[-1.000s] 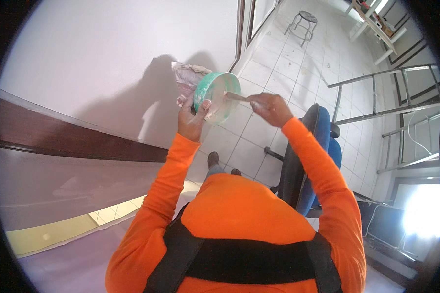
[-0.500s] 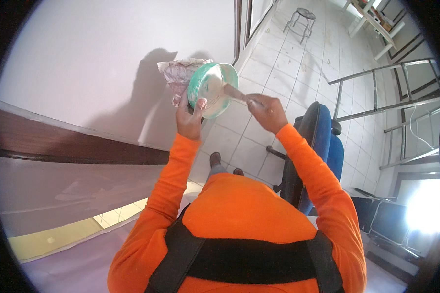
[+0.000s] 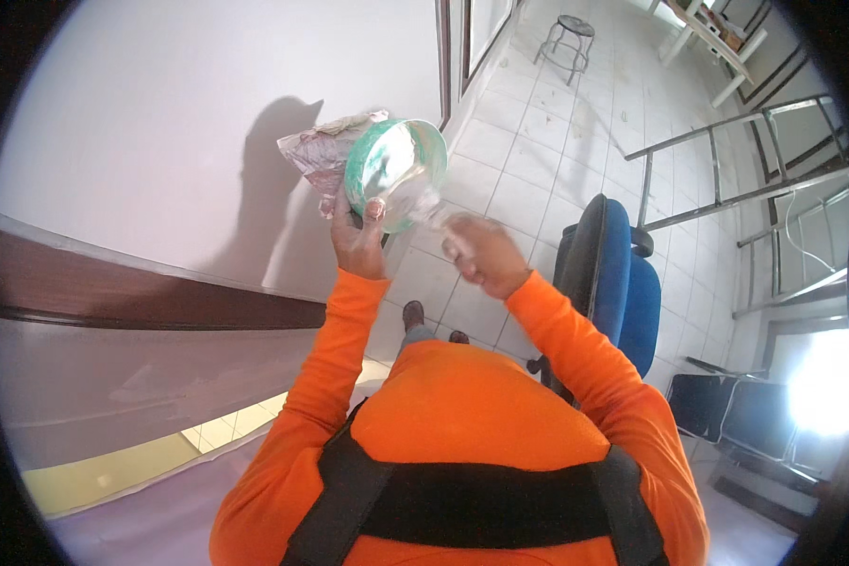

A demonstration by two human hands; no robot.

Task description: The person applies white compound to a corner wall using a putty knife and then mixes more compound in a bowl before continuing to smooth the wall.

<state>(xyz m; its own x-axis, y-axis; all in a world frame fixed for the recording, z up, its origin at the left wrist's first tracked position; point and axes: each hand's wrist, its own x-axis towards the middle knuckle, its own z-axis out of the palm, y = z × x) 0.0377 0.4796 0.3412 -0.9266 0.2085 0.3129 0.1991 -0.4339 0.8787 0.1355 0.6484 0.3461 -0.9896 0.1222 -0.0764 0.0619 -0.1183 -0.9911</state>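
A round green tub, white-smeared inside, is tilted with its opening facing right, in front of a pale wall. My left hand grips it from below and left, fingers closed and thumb on the rim. A crumpled, whitish, pink-stained wrapper or bag is bunched behind the tub, at the same hand. My right hand is closed on a putty knife, its blade at the tub's lower right rim; hand and knife are blurred by motion.
A blue office chair stands at my right. A metal stool is on the tiled floor farther off. Metal ladder-like frames and dark chairs line the right side, with a white-legged table at the top right.
My right hand and the knife have moved down toward me, the blade shifting from inside the tub to its lower rim. The tub and wrapper have shifted a little left.
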